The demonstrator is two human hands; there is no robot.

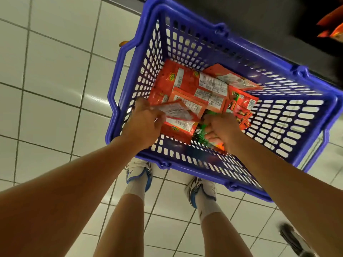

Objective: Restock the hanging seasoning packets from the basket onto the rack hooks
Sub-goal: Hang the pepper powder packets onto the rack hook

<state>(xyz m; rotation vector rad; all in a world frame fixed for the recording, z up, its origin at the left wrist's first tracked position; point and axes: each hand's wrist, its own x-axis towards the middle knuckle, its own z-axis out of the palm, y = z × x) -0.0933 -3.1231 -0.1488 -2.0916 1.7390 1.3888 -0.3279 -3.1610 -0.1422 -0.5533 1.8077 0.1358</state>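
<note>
A blue plastic basket (pixel 289 115) stands on the white tiled floor in front of my feet. Several orange-red seasoning packets (pixel 193 86) lie in a heap on its bottom. My left hand (pixel 143 123) is inside the basket and pinches a red packet with a white label (pixel 176 113) at the near left of the heap. My right hand (pixel 221 129) reaches in beside it, its fingers curled round a green and orange packet (pixel 201 134). The rack hooks are out of view.
A dark shelf base (pixel 259 25) runs behind the basket, with orange packets (pixel 332 28) at the top right edge. My shoes (pixel 138 175) stand just behind the basket's near rim. Another person's shoe (pixel 295 240) shows at the lower right.
</note>
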